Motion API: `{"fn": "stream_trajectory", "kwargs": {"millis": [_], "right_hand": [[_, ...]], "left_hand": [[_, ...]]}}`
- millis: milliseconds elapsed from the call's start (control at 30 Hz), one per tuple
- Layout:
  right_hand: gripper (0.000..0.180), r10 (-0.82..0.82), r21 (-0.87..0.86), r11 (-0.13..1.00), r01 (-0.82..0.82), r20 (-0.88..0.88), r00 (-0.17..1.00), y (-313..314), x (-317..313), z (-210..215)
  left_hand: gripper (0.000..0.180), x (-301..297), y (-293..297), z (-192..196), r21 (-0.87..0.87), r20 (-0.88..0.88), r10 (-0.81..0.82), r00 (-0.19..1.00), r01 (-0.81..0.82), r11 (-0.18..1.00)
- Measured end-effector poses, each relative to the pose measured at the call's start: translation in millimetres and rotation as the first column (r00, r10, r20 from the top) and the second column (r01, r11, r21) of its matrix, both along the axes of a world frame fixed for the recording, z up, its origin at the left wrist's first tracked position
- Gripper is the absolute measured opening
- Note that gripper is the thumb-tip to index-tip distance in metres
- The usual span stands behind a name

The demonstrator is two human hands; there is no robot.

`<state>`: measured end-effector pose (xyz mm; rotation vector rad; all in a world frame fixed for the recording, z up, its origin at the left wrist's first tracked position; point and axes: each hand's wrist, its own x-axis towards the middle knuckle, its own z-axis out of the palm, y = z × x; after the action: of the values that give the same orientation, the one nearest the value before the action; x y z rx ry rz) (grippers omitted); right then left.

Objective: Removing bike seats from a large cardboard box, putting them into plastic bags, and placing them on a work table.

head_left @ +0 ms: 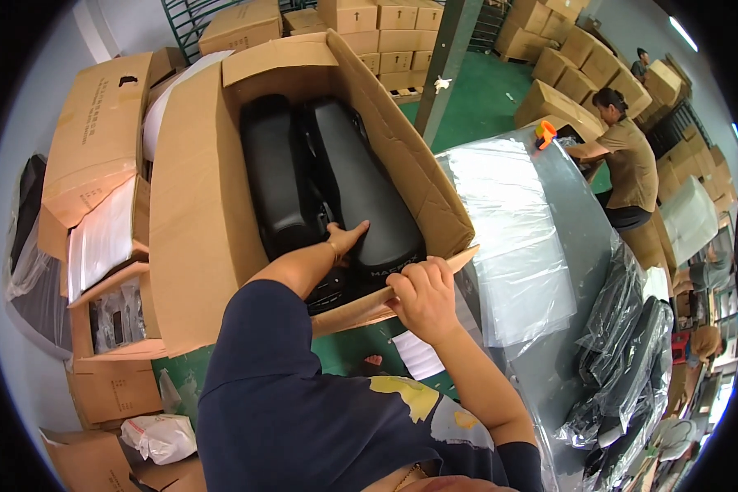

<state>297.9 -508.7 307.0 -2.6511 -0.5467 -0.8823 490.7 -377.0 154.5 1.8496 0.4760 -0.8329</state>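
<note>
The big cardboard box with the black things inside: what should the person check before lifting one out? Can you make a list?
1. Left hand on a black moulded part: ok, it rests on the part's near end.
2. Firm grip on that part: cannot tell, the fingers are partly hidden.
3. Right hand steadying the big cardboard box: ok, it clasps the near flap.
4. Box open wide: ok, the flaps stand apart.
5. Second black part free of the first: cannot tell, they lie close side by side.
6. Plastic-covered table at the right has room: ok.
</note>
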Motion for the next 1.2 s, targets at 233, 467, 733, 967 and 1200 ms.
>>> {"fn": "stream_trajectory", "kwargs": {"millis": [233,467,733,967,1200], "right_hand": [[0.046,0.035,-0.006,0.999,-0.035,0.013,0.999,4.3,10.1,2.3],[0.05,-0.001,-0.029,1.0,-0.001,-0.067,0.998,-7.1,9.6,4.3],[0.056,0.014,-0.006,1.0,-0.014,-0.072,0.997,-5.5,2.7,3.2],[0.072,0.099,0.01,0.995,-0.098,-0.128,0.987,-9.7,-8.4,10.2],[0.08,0.093,0.045,0.995,-0.088,-0.128,0.987,-0.5,-36.2,20.0]], "left_hand": [[0.122,29.0,7.5,-12.5,-0.326,-0.129,0.186,0.974,-0.219,0.92],[0.075,34.3,-8.3,67.6,-0.522,-0.049,0.135,0.99,-0.141,0.841],[0.043,79.7,11.6,114.7,-0.615,0.353,0.309,0.883,-0.03,0.788],[0.022,25.7,91.6,213.1,-0.225,0.576,-0.017,0.817,0.178,0.958],[0.026,-49.4,116.1,269.5,-0.491,0.467,0.115,0.877,0.149,0.858]]}}
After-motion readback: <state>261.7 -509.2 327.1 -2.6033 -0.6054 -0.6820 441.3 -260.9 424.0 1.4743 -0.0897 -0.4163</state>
